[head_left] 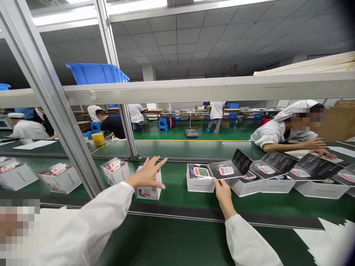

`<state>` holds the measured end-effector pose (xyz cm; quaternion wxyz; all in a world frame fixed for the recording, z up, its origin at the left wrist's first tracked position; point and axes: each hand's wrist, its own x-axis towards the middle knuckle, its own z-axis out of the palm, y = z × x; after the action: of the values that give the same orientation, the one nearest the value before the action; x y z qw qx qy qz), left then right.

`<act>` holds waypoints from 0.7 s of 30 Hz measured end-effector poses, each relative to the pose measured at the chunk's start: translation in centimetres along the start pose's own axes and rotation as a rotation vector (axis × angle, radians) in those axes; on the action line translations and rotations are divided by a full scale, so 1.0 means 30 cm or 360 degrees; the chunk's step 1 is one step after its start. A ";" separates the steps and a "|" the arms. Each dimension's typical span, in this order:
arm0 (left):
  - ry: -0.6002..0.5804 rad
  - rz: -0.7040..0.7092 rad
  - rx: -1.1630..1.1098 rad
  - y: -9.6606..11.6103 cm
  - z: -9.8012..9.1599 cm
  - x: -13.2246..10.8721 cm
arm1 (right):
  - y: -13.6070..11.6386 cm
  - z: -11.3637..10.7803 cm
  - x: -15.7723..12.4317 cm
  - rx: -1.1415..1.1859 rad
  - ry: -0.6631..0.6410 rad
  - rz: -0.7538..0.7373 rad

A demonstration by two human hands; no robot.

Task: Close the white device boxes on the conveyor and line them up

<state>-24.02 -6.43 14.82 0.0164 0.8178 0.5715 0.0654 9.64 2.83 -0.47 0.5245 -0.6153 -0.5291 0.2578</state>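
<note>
Left hand (147,172), fingers spread, over a closed white box (148,192); right hand (222,193) pinching a lid flap (227,170); printing illegible.

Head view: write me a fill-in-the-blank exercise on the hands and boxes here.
The closed box under the spread left hand is ____.
The box at the right hand stands ____, a device showing inside.
The boxes stand on a ____ belt.
The bin on the upper shelf is ____.
Missing: white; open; green; blue.
</note>
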 end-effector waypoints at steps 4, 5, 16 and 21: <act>0.0963 -0.0047 -0.0259 0.202 0.101 0.024 | -0.042 0.020 -0.052 -0.0189 -0.0100 -0.0223; 0.1212 -0.0092 -0.0318 0.246 0.138 0.036 | -0.053 0.021 -0.066 -0.0243 -0.0150 -0.0313; 0.0532 -0.0304 -0.0930 0.279 0.507 0.176 | -0.057 0.091 -0.091 -0.0133 -0.0614 -0.0371; 0.0489 -0.0109 -0.0891 0.282 0.432 0.143 | 0.002 0.100 -0.037 0.0344 -0.0305 -0.0077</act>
<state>-13.04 -4.71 3.22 0.1563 0.7424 0.5542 0.3423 6.71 2.94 -1.73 0.5409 -0.5148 -0.5606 0.3580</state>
